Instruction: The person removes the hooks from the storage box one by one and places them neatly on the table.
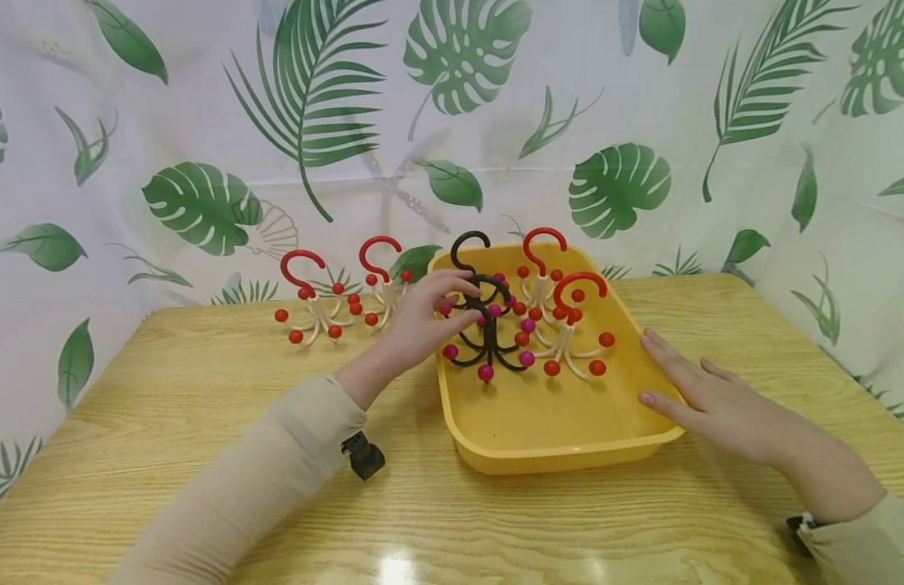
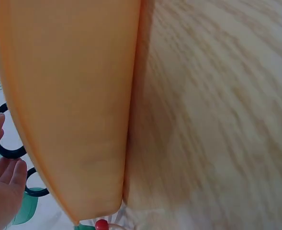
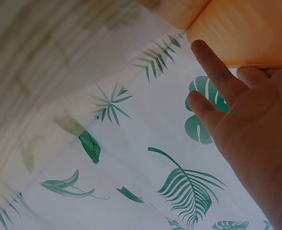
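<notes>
Now, head view, front black hanger (image 1: 489,335): stands mid-frame in the yellow tray (image 1: 569,452), before another black hanger (image 1: 462,250).
Left hand (image 1: 432,317): thumb and fingers parted about its hook; the step seems to be setting down or picking up, which I cannot tell.
Right hand (image 1: 704,398): fingers spread against the tray's right rim.
Left wrist view, hook: dark ring at lower left, between thumb and fingers; next calls for a clean pinch or clean release.
Right wrist view, tray: upper right, seemingly steadied.
</notes>
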`<action>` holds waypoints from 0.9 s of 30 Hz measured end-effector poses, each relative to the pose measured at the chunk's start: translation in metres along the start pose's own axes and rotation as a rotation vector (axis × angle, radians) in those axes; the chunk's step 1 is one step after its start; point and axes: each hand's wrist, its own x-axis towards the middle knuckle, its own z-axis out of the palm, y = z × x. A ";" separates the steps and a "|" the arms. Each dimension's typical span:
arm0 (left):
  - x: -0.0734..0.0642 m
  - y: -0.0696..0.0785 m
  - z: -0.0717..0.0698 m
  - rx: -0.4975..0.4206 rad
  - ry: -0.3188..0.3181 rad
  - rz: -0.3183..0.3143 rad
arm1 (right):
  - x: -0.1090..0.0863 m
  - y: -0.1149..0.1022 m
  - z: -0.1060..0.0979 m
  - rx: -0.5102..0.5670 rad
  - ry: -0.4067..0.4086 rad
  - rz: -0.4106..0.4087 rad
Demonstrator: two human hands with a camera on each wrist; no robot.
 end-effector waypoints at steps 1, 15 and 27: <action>0.000 0.000 0.001 0.001 -0.008 -0.007 | 0.000 0.000 0.000 0.000 -0.001 0.000; 0.000 -0.007 0.010 0.002 -0.004 0.038 | 0.000 0.000 0.000 0.016 -0.004 -0.003; 0.002 -0.006 0.015 0.051 0.062 0.051 | 0.001 -0.001 0.000 0.016 -0.011 0.017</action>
